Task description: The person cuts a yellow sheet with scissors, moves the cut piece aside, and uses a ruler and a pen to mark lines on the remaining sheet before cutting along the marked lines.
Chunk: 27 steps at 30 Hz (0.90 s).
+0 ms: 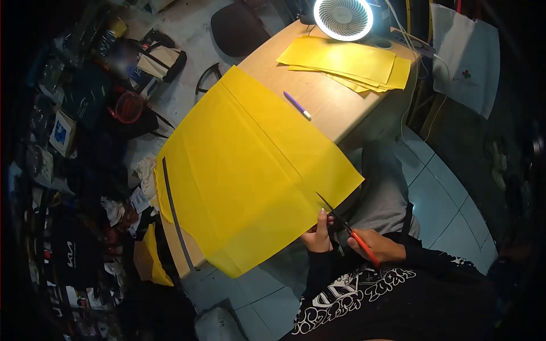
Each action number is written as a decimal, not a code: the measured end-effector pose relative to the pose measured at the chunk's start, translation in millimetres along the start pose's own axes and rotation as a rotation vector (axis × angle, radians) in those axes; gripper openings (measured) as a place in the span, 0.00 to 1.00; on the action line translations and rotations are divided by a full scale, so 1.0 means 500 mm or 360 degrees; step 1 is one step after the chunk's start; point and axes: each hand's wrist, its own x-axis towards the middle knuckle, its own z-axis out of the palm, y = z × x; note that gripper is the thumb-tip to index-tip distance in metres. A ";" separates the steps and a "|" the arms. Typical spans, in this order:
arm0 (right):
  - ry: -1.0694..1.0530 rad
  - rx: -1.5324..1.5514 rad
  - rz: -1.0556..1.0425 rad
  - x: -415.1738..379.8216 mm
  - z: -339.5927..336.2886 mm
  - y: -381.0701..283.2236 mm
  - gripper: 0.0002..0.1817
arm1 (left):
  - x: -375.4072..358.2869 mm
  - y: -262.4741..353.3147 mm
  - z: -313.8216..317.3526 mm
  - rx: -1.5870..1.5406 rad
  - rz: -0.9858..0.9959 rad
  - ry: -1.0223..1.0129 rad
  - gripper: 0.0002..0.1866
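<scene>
A large yellow sheet [250, 165] lies across the desk and hangs over its near edge. A thin dark line and a faint crease run along it. My left hand [318, 236] pinches the near edge of the sheet, thumb on top and fingers underneath. My right hand [381, 248] is closed around the orange-red handles of a pair of scissors [364, 245]. Their dark blades reach over the near edge of the sheet, beside my left thumb, close to the drawn line. My right fingers are partly hidden.
On the wooden desk [256, 61] are a purple pen [297, 105], a stack of yellow pieces [341, 59], a lit ring-shaped fan [343, 18] and a long dark strip [177, 216]. Bags and clutter fill the left. A dark chair [239, 28] stands behind.
</scene>
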 end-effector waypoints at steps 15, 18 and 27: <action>0.0058 0.0012 0.0038 0.039 -0.003 -0.007 0.24 | 0.000 -0.006 0.000 -0.0057 -0.0017 -0.0005 0.08; 0.0059 -0.0008 0.0034 0.046 -0.002 0.007 0.24 | 0.001 -0.014 -0.004 -0.0057 -0.0053 -0.0005 0.08; 0.0118 -0.0009 0.0062 0.062 0.002 0.008 0.25 | 0.001 -0.014 -0.008 -0.0014 -0.0089 -0.0008 0.08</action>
